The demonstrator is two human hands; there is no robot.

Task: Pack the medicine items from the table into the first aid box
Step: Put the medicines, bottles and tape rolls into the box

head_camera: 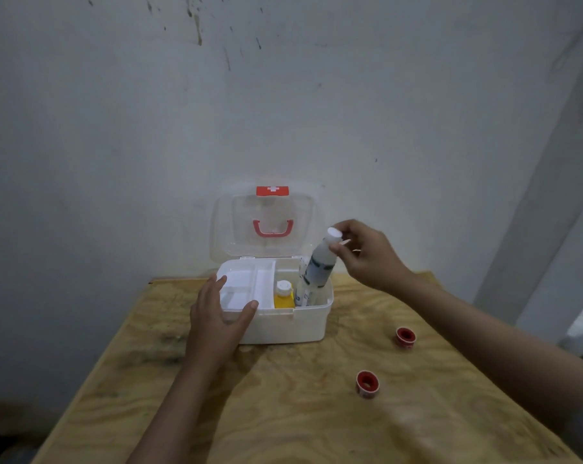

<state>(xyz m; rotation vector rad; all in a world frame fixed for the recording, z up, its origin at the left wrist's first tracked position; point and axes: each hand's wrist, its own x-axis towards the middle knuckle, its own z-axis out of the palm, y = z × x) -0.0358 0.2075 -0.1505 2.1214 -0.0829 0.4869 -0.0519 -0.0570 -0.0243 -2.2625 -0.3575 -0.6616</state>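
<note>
Head view: right hand [367, 256] pinches the capped neck of a white labelled plastic bottle [320, 266] tilted into the white first aid box [283, 324], braced by the spread left hand [216, 316]; released aslant, it may topple.

Stained pale wall [283, 95] behind a plywood table [283, 413], dim light, perhaps a pillar [534, 212] at right.

A plywood table [316, 413] stands against a stained wall [283, 95].
</note>
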